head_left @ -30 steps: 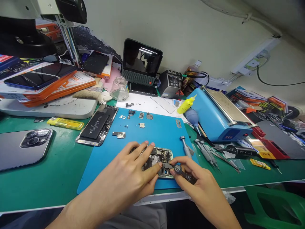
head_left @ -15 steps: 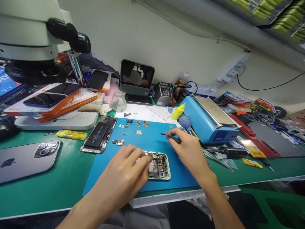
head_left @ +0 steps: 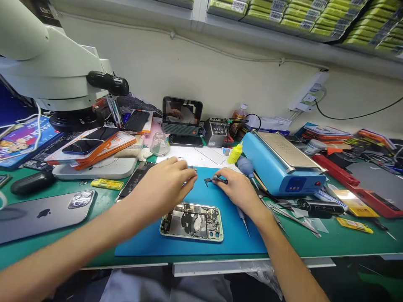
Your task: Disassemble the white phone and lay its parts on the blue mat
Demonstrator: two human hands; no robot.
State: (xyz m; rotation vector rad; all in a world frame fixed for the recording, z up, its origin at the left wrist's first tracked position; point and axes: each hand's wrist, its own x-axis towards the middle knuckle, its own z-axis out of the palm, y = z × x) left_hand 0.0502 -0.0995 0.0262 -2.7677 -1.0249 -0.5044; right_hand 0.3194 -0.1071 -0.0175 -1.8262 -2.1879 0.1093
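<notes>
Head-camera view of the bench, as I see it from my remote position. The opened phone housing (head_left: 192, 222) lies flat on the near part of the blue mat (head_left: 147, 245), its inner parts facing up and 2 round camera openings at its right end; both hands are beyond it. My left hand (head_left: 171, 179) is raised, its fingertips drawn nearly together beside a small metallic part (head_left: 193, 168); I cannot tell whether they grip it. My right hand (head_left: 237, 189) is over the mat's right half, thumb and fingers closed around a dark tool (head_left: 221, 180). A small black part (head_left: 208, 181) is just left of their tips; I cannot tell whether it is held or lies on the mat. 1 slim pointed tool (head_left: 242, 219) lies beside my right wrist. My left arm partly hides a dark phone panel (head_left: 134, 181). At left, on the green bench (head_left: 302, 243), is a grey phone (head_left: 47, 214), back up, with 3 large lenses. Beyond the mat is a clear jar (head_left: 160, 145); at right, a blue machine (head_left: 277, 174).
</notes>
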